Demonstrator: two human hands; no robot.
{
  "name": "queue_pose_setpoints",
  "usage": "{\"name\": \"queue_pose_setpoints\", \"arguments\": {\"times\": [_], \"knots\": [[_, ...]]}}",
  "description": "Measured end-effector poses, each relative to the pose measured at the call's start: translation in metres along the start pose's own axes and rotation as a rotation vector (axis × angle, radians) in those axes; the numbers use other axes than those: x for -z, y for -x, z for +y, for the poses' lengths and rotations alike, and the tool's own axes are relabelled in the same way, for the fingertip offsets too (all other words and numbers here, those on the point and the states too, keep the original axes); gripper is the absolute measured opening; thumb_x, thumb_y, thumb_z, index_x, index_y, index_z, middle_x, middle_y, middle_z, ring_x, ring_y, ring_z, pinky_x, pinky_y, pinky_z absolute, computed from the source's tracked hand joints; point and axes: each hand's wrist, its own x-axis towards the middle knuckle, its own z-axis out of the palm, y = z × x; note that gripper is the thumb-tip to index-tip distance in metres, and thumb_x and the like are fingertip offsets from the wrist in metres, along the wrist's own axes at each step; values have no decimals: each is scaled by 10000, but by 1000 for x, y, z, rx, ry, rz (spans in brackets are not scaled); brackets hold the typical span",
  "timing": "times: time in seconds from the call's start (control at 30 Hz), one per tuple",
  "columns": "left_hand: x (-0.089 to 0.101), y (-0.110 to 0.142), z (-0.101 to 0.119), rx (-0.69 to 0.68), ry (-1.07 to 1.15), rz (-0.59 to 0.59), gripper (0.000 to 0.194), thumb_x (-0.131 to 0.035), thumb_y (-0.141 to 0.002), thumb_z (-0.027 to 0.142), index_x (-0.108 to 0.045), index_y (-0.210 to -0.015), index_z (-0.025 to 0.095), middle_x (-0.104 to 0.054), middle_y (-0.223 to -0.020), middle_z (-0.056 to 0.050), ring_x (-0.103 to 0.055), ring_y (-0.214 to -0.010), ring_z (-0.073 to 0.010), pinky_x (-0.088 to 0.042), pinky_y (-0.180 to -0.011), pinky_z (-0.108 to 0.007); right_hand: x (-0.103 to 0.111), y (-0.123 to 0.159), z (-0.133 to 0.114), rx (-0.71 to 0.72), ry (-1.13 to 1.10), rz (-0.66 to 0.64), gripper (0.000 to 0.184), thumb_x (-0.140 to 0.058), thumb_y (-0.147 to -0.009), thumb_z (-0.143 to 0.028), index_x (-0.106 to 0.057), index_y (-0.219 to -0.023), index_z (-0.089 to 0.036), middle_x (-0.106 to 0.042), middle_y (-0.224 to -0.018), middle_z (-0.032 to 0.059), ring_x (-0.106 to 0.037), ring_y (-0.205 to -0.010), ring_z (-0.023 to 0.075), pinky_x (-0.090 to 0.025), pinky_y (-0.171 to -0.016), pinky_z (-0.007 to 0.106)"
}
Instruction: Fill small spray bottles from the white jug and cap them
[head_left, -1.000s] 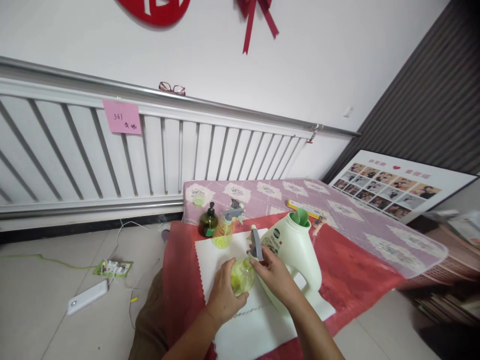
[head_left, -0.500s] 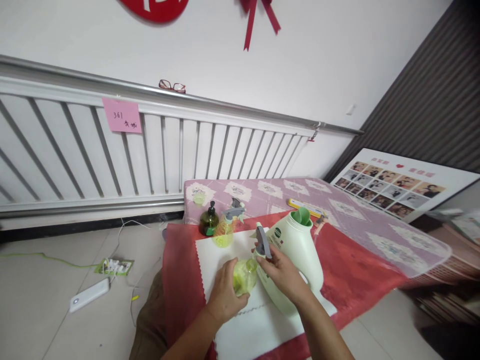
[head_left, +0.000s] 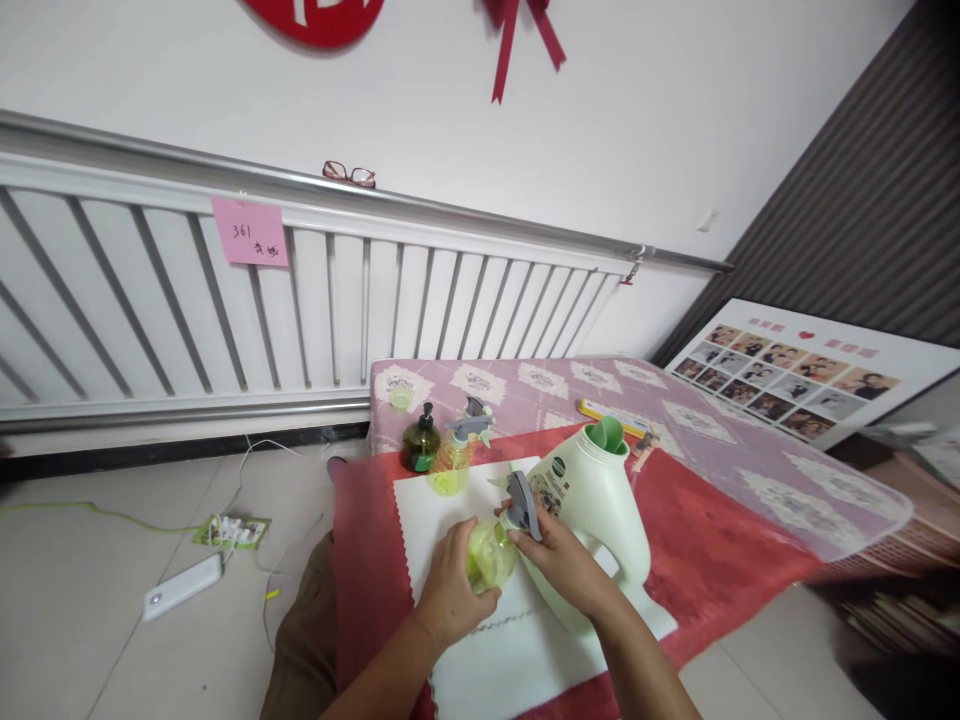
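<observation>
While the left hand (head_left: 456,578) is clasped round the body of a small yellow-green bottle (head_left: 491,560), the right hand (head_left: 561,562) has its thumb and fingers closed on a grey spray head (head_left: 523,505) at the bottle's mouth, though whether the two are joined cannot be told in the head view. The bottle is tilted, over a white mat (head_left: 517,665) towards the near edge of the table (head_left: 541,382). Just beside the right hand, and partly hidden by it and its forearm, a large pale green jug (head_left: 613,500) crowds that side, a green piece (head_left: 606,433) set in its mouth. Near the table's left edge a dark pump bottle (head_left: 421,445) and a second spray bottle (head_left: 448,472) stand close together, beyond the left hand. A small pale green item (head_left: 401,399) lies by the far left corner. Under the mat a red cloth (head_left: 720,545) runs out to the right edge, and past the jug a yellow item (head_left: 611,416) lies towards the far edge. Behind that edge stands a white radiator (head_left: 346,310), and a photo board (head_left: 796,372) leans beyond the far right corner.
</observation>
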Motion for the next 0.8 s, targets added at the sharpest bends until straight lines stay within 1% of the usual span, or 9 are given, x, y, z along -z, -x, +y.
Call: {"name": "queue_pose_setpoints", "arguments": {"times": [0.13,0.23,0.37,0.5,0.63,0.8], "knots": [[-1,0,-2,-1,5,0,870,-698,-612,198,-363,-1415,178,-438,-1463,-141,-386,-1358,-318,-275,-1166,-455,-2,1,0,11,9,-21,379,-629,-834,-480,-662,-1101,-214,-718,-1128,80,-634,-1100,300,-478,-988,423],[-2,-1,-4,-14,-13,6,877,-695,-612,198,-354,-1420,164,-434,-1464,-148,-382,-1362,-319,-274,-1168,-458,-4,1,-3,7,27,-22,379,-649,-812,-488,-672,-1080,-221,-729,-1103,72,-662,-1030,291,-502,-952,415],[-3,-1,-5,-22,-26,18,864,-693,-612,198,-363,-1410,171,-446,-1451,-142,-400,-1349,-318,-290,-1160,-458,-4,1,-6,-12,70,-23,390,-649,-794,-500,-676,-1060,-216,-738,-1074,82,-676,-995,291,-521,-914,413],[-6,0,-8,-35,-31,40,856,-697,-608,200,-368,-1398,182,-460,-1432,-135,-415,-1335,-314,-307,-1150,-455,-8,0,-2,0,100,-2,350,-641,-793,-472,-672,-1023,-210,-748,-1031,84,-692,-953,281,-533,-879,405],[-9,1,-12,-41,-56,67,857,-715,-596,217,-376,-1382,180,-471,-1414,-138,-424,-1324,-322,-316,-1145,-469,-19,1,5,13,112,53,285,-626,-788,-404,-654,-994,-209,-749,-1000,77,-701,-930,257,-536,-859,377],[-11,-1,-12,-52,-103,90,882,-709,-577,210,-363,-1387,158,-478,-1375,-154,-449,-1297,-333,-353,-1121,-474,-35,6,6,-28,154,173,208,-612,-754,-333,-629,-929,-220,-742,-950,70,-695,-906,260,-519,-849,390]]}}
